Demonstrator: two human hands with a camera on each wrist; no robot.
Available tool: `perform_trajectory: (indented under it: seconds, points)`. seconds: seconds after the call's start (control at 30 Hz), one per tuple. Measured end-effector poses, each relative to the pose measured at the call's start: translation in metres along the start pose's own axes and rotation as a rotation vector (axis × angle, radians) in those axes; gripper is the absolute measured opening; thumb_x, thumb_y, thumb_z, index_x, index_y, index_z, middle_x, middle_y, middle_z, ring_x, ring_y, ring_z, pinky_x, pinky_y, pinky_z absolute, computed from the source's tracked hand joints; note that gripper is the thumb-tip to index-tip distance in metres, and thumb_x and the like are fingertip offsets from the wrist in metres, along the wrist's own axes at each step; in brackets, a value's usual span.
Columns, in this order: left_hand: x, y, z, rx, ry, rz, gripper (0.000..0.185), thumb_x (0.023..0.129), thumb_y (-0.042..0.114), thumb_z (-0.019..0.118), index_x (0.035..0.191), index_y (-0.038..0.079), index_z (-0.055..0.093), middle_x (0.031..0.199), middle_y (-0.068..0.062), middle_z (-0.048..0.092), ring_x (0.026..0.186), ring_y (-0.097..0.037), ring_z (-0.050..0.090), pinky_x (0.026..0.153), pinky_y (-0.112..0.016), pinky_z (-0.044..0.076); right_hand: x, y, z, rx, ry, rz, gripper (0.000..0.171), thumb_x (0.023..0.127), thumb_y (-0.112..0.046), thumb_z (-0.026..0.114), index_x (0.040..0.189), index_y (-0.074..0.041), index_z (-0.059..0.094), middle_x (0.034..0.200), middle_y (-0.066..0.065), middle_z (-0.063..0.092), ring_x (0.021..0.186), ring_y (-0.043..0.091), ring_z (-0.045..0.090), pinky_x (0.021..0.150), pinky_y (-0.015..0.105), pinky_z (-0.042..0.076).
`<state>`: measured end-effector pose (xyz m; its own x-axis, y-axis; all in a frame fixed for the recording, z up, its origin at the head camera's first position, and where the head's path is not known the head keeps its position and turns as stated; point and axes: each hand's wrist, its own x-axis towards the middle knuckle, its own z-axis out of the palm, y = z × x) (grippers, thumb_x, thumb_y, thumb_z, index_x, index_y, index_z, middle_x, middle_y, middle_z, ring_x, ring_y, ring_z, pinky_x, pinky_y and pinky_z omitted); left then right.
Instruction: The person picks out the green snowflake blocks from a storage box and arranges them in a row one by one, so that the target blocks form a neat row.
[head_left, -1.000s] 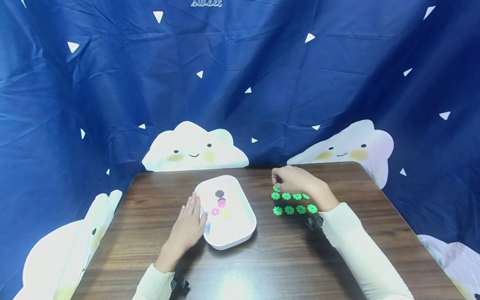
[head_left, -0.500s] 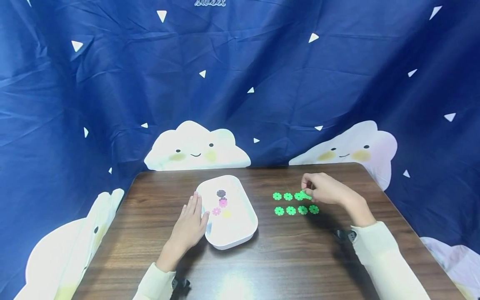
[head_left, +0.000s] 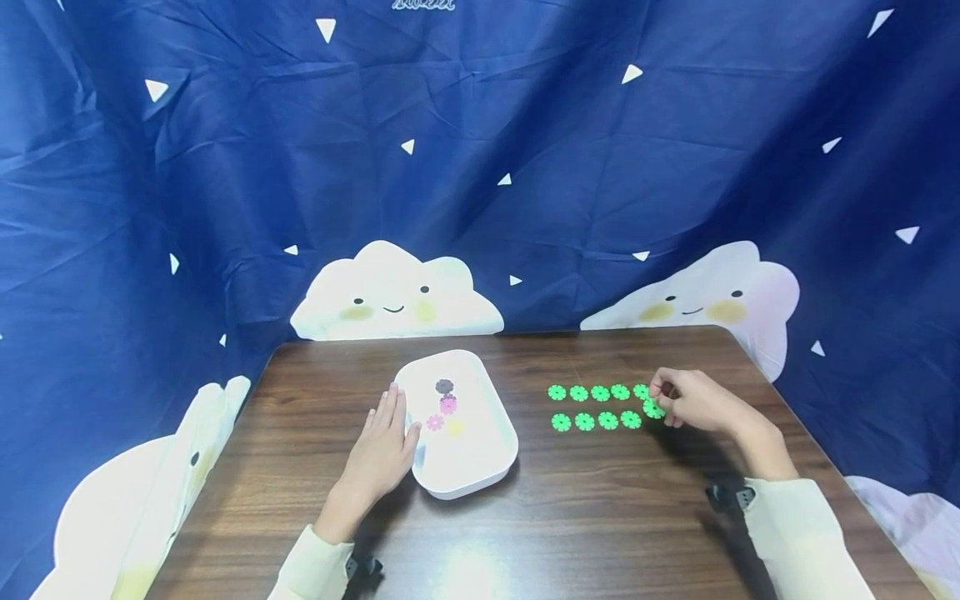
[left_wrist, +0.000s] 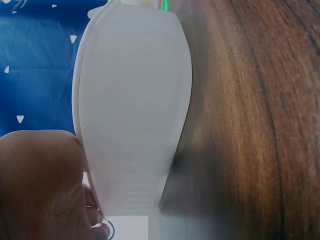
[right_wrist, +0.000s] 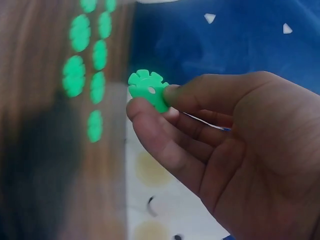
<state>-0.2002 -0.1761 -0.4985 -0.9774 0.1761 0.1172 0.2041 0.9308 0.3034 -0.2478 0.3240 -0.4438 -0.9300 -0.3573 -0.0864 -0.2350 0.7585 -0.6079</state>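
right hand (head_left: 693,402): it pinches one green flower disc (right_wrist: 148,89) between thumb and a finger, just over the table at the right end of the near row. held by its edge, maybe so it can go down flat.
green rows (head_left: 597,406): two neat lines of green discs lie flat on the wooden table (head_left: 570,508), five in the far line and four in the near one. the held disc is by the gap at the near line's end.
left hand (head_left: 381,454): fingers straight and flat, it holds nothing and rests against the left side of the white tray (head_left: 480,479), likely to keep it from sliding.
tray: inside are a dark disc, two pink discs and a yellow one.
head view: shows both hands, the tray and all the rows at once.
right wrist view: shows the pinch up close and the little hole in the disc.
left wrist view: shows only the tray's outer wall (left_wrist: 132,115) and a bit of the palm (left_wrist: 37,185), not what is inside.
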Motion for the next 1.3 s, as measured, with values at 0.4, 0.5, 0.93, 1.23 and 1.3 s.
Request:
perform_trajectory:
  seconds: [0.4,0.5,0.93,1.23,1.3]
  points:
    - [-0.001,0.0,0.0,0.003,0.01,0.007,0.067,0.105,0.037,0.038,0.154,-0.004,0.019,0.164,-0.019,0.012,0.152,-0.034,0.014,0.121,-0.055,0.02,0.001,0.05,0.025,0.041,0.051,0.073,0.005,0.094,-0.002,0.055,0.096,0.0,0.06,0.084,0.012,0.065,0.066,0.018,0.065,0.055,0.029,0.056]
    - [0.0,-0.001,0.001,0.001,0.011,0.008,0.067,0.105,0.037,0.037,0.154,-0.004,0.019,0.164,-0.019,0.012,0.152,-0.034,0.014,0.121,-0.055,0.021,0.002,0.059,0.031,0.024,0.073,0.093,0.004,0.095,-0.004,0.056,0.095,-0.002,0.06,0.082,0.009,0.065,0.065,0.018,0.064,0.053,0.028,0.055]
    - [-0.001,-0.001,0.0,-0.005,-0.007,-0.006,0.067,0.105,0.038,0.036,0.155,-0.003,0.018,0.165,-0.018,0.01,0.153,-0.032,0.012,0.122,-0.054,0.02,0.004,0.063,0.043,-0.032,0.107,0.156,0.012,0.092,-0.014,0.064,0.089,-0.005,0.057,0.074,0.003,0.059,0.058,0.014,0.056,0.048,0.028,0.051]
    - [-0.001,0.0,-0.001,0.002,-0.008,-0.001,0.067,0.106,0.04,0.034,0.155,-0.003,0.018,0.164,-0.018,0.01,0.153,-0.032,0.012,0.122,-0.053,0.02,0.004,0.066,0.042,-0.006,0.12,0.164,0.017,0.095,-0.02,0.064,0.096,-0.004,0.057,0.079,0.005,0.059,0.059,0.016,0.059,0.049,0.029,0.052]
    - [-0.001,0.0,-0.001,-0.001,-0.008,-0.001,0.067,0.106,0.04,0.033,0.155,-0.003,0.018,0.164,-0.018,0.01,0.153,-0.032,0.012,0.122,-0.053,0.019,0.002,0.068,0.04,0.012,0.132,0.152,0.019,0.096,-0.02,0.062,0.101,-0.003,0.057,0.081,0.006,0.06,0.06,0.016,0.06,0.049,0.029,0.052]
